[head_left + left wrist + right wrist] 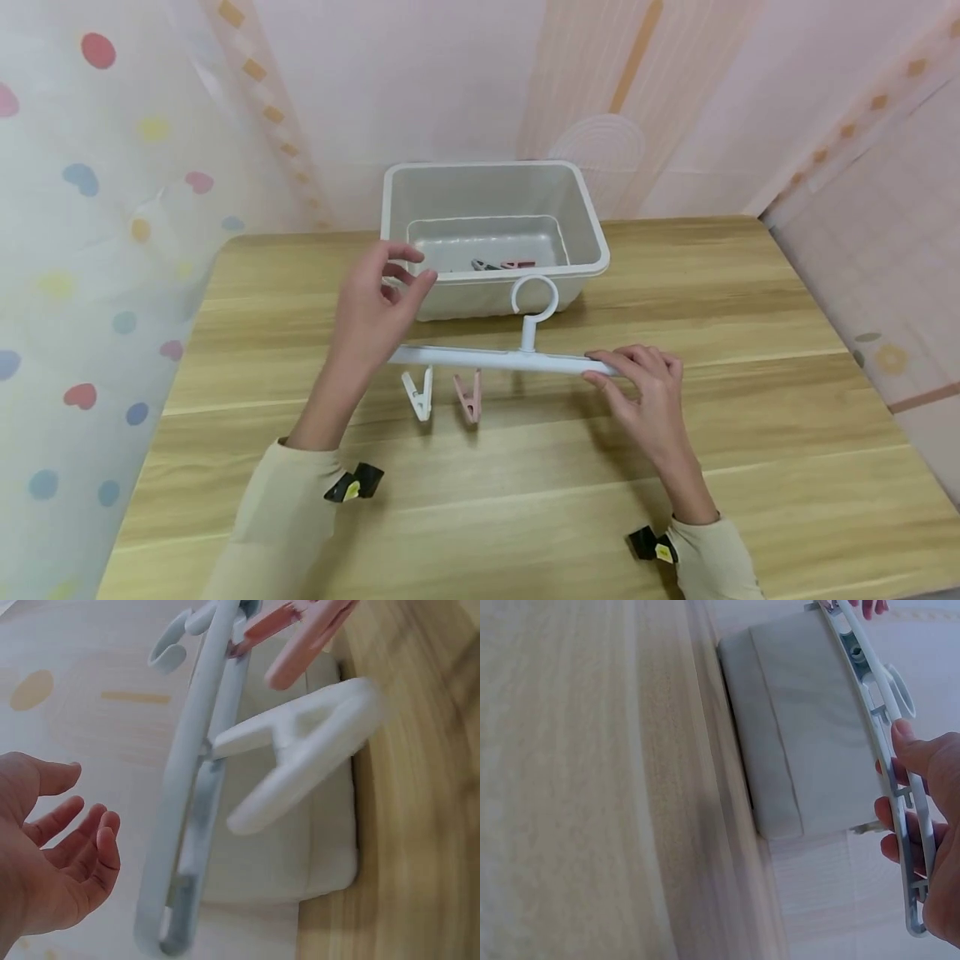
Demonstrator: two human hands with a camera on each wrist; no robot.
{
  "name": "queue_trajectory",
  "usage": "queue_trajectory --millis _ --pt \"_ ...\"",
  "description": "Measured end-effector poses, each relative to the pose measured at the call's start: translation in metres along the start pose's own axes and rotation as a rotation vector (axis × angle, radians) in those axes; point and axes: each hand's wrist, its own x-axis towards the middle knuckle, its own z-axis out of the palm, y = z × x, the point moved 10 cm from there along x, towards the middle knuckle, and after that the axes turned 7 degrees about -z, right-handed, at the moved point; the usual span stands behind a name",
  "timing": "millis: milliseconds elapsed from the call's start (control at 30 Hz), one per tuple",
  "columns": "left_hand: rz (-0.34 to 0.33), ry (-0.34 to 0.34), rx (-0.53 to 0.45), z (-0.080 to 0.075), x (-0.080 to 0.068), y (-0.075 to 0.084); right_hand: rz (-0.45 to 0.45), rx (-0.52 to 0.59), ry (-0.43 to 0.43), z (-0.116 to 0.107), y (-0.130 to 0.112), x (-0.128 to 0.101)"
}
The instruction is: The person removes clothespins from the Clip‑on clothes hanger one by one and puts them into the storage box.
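Hanger [495,359] held level above table [750,400], just before bin [592,225]. Right hand [645,392] pinching its right end, fingers curled round bar. Left hand [375,312] spread, fingers relaxed, holding nothing, near left end. White peg [418,393] and pink peg [468,397] hanging left of hook. Risk: one-ended hold, peg weight on far side; bar likely to tip or twist loose.

White plastic bin [592,218] sits at the back of the wooden table [750,333]; two loose pegs [501,265] lie in it. White bar hanger with ring hook [495,359] hangs just in front of the bin. White peg [418,393] and pink peg [468,397] hang under the hanger's left part, white left of pink.
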Motion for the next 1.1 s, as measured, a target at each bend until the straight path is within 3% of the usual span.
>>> queue_trajectory --millis 200,300,433,700,833,933,1000,1100 --pt "-0.014 0.149 -0.021 -0.022 -0.034 -0.015 0.001 0.011 0.001 -0.003 -0.001 -0.001" --pt "0.01 0.226 -0.064 -0.03 -0.051 -0.02 0.005 0.011 -0.003 -0.005 0.001 -0.001" --pt "0.041 0.249 -0.109 -0.028 -0.068 -0.023 0.002 0.004 0.01 -0.01 0.002 -0.001" --pt "-0.006 0.349 -0.165 -0.033 -0.089 -0.036 0.012 0.01 0.016 -0.011 0.003 -0.005" --pt "-0.077 0.346 -0.214 -0.031 -0.095 -0.046 0.015 0.004 0.018 -0.011 0.004 -0.005" --pt "-0.185 0.31 -0.263 -0.026 -0.097 -0.058 0.019 0.004 0.018 -0.011 0.004 -0.004" --pt "-0.278 0.254 -0.282 -0.018 -0.098 -0.067 0.026 0.006 0.019 -0.012 0.004 -0.004" --pt "-0.419 0.108 -0.307 0.002 -0.1 -0.079 0.038 0.014 0.022 -0.012 0.005 -0.004"
